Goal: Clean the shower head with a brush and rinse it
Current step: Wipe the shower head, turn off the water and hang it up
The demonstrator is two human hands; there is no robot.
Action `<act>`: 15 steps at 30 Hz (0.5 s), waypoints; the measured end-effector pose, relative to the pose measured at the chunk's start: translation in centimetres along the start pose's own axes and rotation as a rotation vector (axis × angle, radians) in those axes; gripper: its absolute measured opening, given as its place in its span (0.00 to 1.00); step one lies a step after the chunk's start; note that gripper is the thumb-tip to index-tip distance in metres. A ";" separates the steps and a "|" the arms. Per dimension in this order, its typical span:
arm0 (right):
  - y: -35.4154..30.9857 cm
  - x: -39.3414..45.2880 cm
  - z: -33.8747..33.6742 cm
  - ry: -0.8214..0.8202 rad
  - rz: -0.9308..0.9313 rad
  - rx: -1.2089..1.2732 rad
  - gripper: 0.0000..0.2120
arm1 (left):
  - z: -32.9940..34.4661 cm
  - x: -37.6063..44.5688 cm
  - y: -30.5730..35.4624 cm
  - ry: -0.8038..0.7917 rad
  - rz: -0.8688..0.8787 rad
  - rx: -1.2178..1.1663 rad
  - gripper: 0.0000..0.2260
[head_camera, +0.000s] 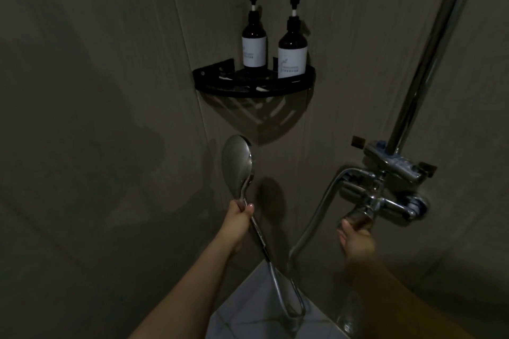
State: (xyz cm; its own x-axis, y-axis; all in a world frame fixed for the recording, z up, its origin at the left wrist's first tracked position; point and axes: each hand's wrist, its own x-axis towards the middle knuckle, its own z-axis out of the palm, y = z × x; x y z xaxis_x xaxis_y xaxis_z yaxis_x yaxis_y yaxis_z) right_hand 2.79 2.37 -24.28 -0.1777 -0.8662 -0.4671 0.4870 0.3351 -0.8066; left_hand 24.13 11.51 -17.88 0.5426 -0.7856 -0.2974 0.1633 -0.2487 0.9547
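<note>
One head-worn view looks forward and down into the shower corner.

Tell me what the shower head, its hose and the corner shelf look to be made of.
Shower head: chrome-finished, mirror-bright back with sharp reflections; metal or plated plastic, can't tell which.
Hose: smooth silvery tube with a polished sheen, probably metal or metal-sheathed.
Corner shelf: matte black, slotted base, screwed to the wall; likely painted metal, possibly plastic.

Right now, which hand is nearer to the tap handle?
The right hand. Its fingers curl around the tap handle below the mixer. The left hand is away to the left of the tap, gripping the stem of the shower head.
</note>
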 end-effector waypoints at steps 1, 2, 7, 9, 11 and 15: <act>0.1 0.3 0.0 0.001 0.001 -0.003 0.07 | 0.1 0.0 0.2 -0.003 0.002 -0.007 0.09; 0.1 0.5 -0.1 0.003 0.001 -0.012 0.09 | 0.2 0.0 0.3 -0.005 0.002 -0.008 0.09; 0.2 0.9 -0.4 0.007 0.002 -0.067 0.10 | 0.7 0.0 0.8 0.007 0.022 0.017 0.10; 0.3 0.9 -0.4 -0.002 0.008 -0.081 0.04 | 0.9 -0.1 0.9 0.009 0.034 0.011 0.10; 0.5 1.1 -0.4 -0.001 -0.005 -0.085 0.11 | 1.2 -0.2 0.9 0.007 0.044 0.015 0.11; 0.4 0.9 -0.5 -0.002 0.002 -0.076 0.04 | 1.5 -0.6 1.0 0.001 0.056 0.027 0.11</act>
State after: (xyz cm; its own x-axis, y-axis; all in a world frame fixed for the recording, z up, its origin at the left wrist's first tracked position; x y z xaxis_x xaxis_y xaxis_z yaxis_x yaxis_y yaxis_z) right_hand 2.39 1.90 -25.20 -0.1751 -0.8662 -0.4680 0.4207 0.3640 -0.8310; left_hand 22.74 10.89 -16.80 0.5512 -0.7980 -0.2439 0.1104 -0.2200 0.9692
